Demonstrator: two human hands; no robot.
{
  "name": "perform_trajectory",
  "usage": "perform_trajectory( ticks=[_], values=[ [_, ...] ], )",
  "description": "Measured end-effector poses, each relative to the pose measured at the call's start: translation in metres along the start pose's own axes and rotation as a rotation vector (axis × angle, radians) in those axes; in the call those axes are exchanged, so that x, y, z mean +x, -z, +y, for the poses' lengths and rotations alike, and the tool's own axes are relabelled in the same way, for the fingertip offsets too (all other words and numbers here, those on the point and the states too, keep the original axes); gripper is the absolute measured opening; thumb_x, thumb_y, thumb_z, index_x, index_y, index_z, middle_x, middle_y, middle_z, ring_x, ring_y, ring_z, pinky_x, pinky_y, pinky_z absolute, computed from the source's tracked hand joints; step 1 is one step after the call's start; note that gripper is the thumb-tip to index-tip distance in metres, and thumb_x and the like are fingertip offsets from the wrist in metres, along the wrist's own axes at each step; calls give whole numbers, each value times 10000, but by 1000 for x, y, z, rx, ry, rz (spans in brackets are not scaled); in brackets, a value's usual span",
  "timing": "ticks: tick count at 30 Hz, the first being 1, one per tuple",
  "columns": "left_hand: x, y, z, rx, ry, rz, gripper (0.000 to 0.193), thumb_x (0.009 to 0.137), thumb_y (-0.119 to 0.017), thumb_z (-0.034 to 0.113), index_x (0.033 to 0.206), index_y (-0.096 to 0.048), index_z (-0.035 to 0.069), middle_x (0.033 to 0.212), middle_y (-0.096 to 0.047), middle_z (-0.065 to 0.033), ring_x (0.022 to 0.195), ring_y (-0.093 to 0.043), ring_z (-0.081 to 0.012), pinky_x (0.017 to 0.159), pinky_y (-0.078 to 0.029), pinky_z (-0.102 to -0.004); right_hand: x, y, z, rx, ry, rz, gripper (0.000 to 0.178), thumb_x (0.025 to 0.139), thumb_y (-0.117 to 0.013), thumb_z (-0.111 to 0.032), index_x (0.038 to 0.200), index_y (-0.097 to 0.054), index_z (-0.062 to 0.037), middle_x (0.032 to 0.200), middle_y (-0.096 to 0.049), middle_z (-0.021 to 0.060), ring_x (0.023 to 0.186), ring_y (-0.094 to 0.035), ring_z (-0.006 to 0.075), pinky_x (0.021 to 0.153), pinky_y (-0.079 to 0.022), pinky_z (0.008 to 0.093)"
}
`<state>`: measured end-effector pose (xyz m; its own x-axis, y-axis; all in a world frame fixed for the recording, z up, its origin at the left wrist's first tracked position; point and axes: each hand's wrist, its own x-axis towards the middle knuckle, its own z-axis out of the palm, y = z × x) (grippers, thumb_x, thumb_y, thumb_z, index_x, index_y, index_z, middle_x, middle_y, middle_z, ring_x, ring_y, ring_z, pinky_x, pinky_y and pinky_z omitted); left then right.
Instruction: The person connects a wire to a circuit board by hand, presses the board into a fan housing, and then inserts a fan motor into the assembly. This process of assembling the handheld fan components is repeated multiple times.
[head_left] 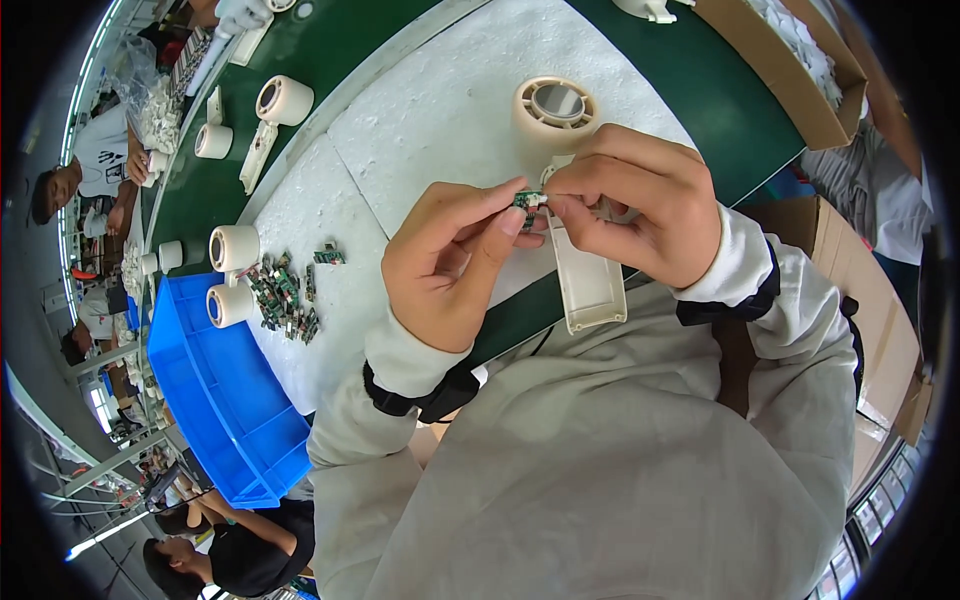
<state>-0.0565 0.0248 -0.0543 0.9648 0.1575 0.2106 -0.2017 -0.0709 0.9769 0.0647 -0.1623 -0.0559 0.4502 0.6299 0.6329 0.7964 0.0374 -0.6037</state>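
My left hand (448,255) is closed, pinching a small green circuit board (528,212) between thumb and fingers. Right beside it, my right hand (640,205) pinches a small white connector (543,199) at the board's edge; whether it is fully seated I cannot tell. Below my right hand lies an open cream plastic handle shell (590,285), its upper part hidden by the fingers. A cream round housing (555,112) with a grey disc in its middle sits just beyond my hands.
A pile of circuit boards (283,297) lies left on the white foam sheet (440,90), beside a blue bin (225,385). More cream round housings (284,100) stand on the green belt (210,110). At far right is a cardboard box (800,60) of white parts. Other people work at left.
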Motion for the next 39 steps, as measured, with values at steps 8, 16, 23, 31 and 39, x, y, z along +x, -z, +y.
perform_trajectory(
  ticks=[8,16,23,31,39],
  values=[
    [-4,-1,2,267,-156,-25,293,953,-646,-102,1232,-701,-32,1084,-635,-134,948,-724,-210,794,-623,-305,-1,1,2,-11,69,-16,122,805,-754,15,921,-728,-10,785,-607,49,603,-582,133,528,-471,286],
    [-5,-20,12,699,-360,109,345,899,-664,-150,1218,-725,-33,1069,-642,-141,922,-725,-213,775,-613,-300,-3,-17,-33,76,-267,151,117,801,-763,22,906,-710,15,721,-561,37,582,-534,109,512,-427,258],
    [7,-13,22,840,-376,50,453,884,-686,-142,1322,-657,-32,1101,-641,-140,972,-713,-214,805,-592,-294,1,-7,-21,167,-341,81,120,804,-768,3,912,-717,15,697,-560,47,569,-527,131,531,-438,280],
    [16,-6,33,-236,556,-8,562,923,-679,-1,1450,-485,-16,1128,-682,-124,1008,-683,-180,829,-559,-298,0,0,-7,62,-35,143,200,806,-793,-41,995,-731,-39,819,-612,58,692,-576,196,616,-475,324],
    [164,69,22,19,441,33,367,1019,-557,272,1182,-620,-51,1069,-701,-186,839,-717,-274,744,-584,-376,-10,-13,21,-167,244,-32,173,855,-774,-142,998,-698,-80,935,-619,61,864,-600,237,769,-506,341]
  ],
)
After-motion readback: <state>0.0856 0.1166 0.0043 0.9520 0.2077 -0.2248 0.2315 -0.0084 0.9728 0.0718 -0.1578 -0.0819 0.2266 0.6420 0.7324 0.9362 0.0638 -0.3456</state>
